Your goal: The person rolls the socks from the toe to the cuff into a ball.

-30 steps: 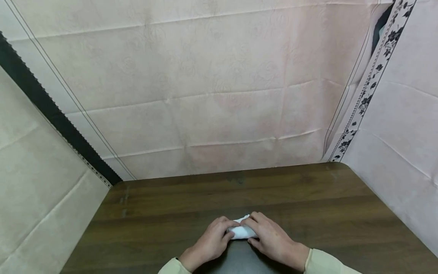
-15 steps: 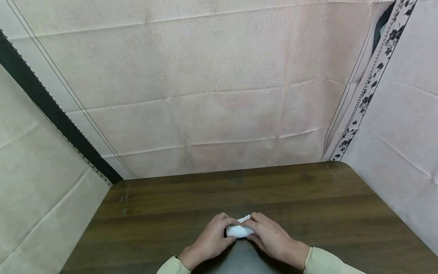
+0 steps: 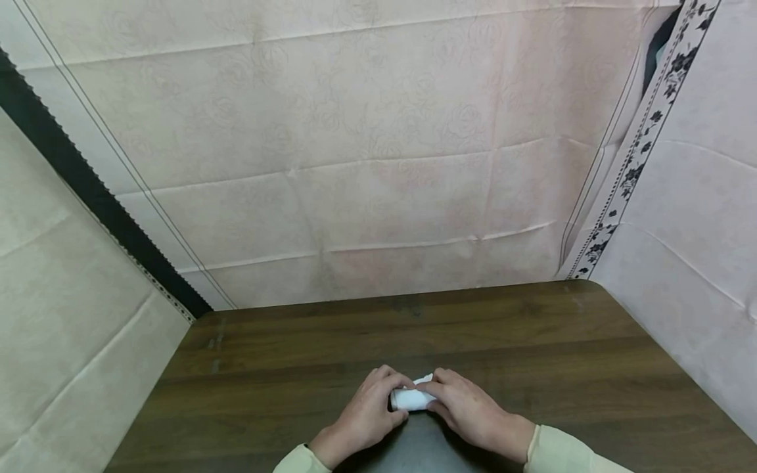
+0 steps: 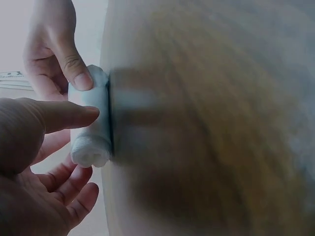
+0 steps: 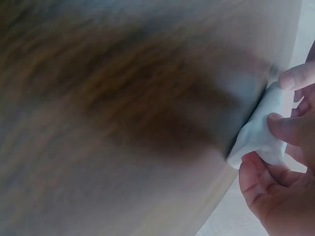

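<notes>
White roll [image 3: 409, 399], one, apparently soft cloth: lying on the wooden table [image 3: 307, 348], low and central in the head view, between two hands. Long axis level, running side to side from one hand to the other; one end points to the left hand, the other to the right. Left end, in the left wrist view, shows rounded, ridged layers; right end, in the right wrist view, has a loose, hollow-looking fold. Left hand [image 3: 368, 408]: reaching forward and inward, back uppermost, digits bent about the roll's left part, parted only by its thickness; lower fingers loosely curled past the end. Right hand [image 3: 470, 408]: mirrored pose, angled inward from the right, thumb and fingers pinching the right part, one digit at the open fold. Tips of the two hands nearly meet above the roll. How firmly either presses: cannot be told. Sleeves, pale yellow-green, two: left sleeve [image 3: 300, 460], right sleeve [image 3: 564, 452]. Behind the table, a creased pale cloth [image 3: 378, 131]; at left, a black strip [image 3: 89, 180]; at right, a floral border [image 3: 641, 144].
</notes>
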`<state>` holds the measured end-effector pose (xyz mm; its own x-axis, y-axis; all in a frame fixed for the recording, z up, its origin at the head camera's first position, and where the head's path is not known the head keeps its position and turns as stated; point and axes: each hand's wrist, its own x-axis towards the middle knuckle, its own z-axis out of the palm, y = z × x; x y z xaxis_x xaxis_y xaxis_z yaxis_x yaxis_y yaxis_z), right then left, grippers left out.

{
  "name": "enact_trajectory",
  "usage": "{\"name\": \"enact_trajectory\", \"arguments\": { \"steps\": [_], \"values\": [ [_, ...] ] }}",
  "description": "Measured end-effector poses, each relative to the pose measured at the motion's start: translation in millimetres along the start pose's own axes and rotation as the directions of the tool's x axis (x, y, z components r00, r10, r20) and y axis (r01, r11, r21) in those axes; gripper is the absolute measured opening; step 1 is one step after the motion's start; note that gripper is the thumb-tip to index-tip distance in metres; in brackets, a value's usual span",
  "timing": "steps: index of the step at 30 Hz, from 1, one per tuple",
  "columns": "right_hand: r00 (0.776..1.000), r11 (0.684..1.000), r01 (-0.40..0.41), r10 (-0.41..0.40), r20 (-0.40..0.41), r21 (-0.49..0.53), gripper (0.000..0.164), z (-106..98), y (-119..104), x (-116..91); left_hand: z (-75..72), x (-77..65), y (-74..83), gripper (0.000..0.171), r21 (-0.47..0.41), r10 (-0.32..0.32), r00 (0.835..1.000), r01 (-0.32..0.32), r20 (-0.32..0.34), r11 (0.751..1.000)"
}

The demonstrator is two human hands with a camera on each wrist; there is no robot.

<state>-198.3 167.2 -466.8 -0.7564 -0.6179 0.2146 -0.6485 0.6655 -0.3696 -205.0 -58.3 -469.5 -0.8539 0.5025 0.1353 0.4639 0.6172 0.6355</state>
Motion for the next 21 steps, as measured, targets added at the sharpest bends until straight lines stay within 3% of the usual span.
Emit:
{"name": "enact_trajectory", "arguments": {
  "steps": [8, 21],
  "values": [
    [0.999, 0.998, -0.014, 0.011, 0.033, 0.066, 0.031, -3.0, -2.0, 2.6, 2.3, 0.7, -0.2, 0.036, 0.029, 0.024, 1.0, -0.024, -0.014, 0.999],
    [0.998, 0.996, -0.038, 0.033, 0.055, 0.082, 0.035, -3.9, -2.6, 1.6, -0.2, 1.4, -3.0, 0.026, 0.002, 0.022, 0.999, -0.022, 0.036, 1.0]
  ]
}}
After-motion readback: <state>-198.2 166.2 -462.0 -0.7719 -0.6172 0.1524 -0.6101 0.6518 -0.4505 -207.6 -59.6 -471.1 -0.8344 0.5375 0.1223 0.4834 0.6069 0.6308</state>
